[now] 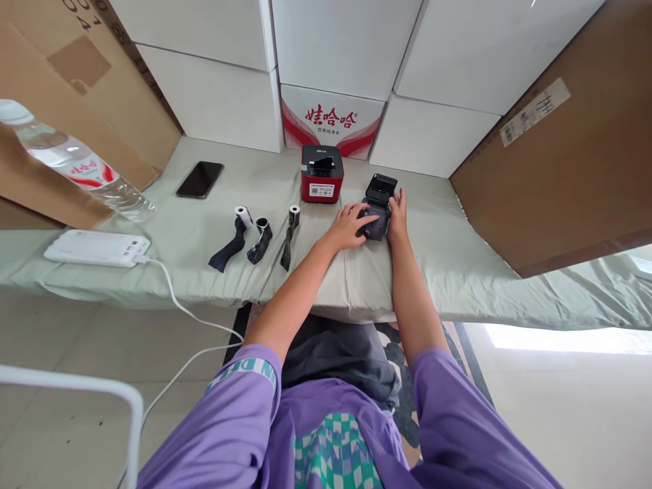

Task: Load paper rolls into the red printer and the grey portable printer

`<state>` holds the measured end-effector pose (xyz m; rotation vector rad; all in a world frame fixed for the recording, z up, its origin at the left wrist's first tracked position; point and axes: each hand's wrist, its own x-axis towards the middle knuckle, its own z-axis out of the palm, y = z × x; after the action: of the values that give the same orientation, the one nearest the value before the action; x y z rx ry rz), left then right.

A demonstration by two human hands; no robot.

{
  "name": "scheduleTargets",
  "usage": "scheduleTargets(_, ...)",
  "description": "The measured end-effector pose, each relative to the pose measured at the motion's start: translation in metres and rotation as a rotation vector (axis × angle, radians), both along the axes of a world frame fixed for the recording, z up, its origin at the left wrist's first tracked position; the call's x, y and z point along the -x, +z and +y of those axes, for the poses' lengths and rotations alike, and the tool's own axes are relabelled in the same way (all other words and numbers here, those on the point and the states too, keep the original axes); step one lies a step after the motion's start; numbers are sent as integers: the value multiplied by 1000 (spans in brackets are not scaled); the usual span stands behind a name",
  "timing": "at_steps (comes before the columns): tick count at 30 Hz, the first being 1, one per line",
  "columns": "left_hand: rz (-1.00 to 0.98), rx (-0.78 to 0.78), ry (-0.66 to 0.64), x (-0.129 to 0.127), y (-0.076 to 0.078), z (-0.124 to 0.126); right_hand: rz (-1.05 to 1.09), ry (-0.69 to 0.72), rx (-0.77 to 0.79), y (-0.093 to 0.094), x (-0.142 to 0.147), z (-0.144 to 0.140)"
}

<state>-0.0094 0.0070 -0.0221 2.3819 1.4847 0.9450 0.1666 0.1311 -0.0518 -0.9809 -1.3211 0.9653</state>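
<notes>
A small black portable receipt printer [375,224] lies on the cloth with its lid [382,183] flipped up at the far side. My left hand [347,226] comes over it from the left, curled fingers pressing on its body. Along its right edge, my right hand [399,216] holds it, thumb near the hinge and fingertips pointing away from me. Whatever lies under the left fingers is hidden. To the left, three small paper rolls [243,216] with dark tails partly unrolled lie in a row. Behind them stands a red and black desktop printer [322,185].
A black phone [200,180], a white power bank [96,248] with a cable [173,292], and a tilted water bottle [84,163] are on the left. White cartons [432,136] line the back. A large brown box [560,149] bounds the right side, another [66,88] the left.
</notes>
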Motion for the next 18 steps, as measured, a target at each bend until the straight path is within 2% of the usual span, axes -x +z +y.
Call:
scheduleTargets(4,-56,4,38,-1,0,2,-2,-9,52,3,-3,-1)
scheduleTargets(9,-171,-11,33,0,5,3,-66,-53,32,6,-7,-6)
scheduleTargets(12,-254,-49,146,2,6,4,-86,-70,29,4,-8,-7)
scheduleTargets(15,-341,-43,225,5,3,10,-100,-62,33,1,-7,-6)
scheduleTargets(18,-401,13,211,4,-6,17,-111,-25,41,-3,-6,-4)
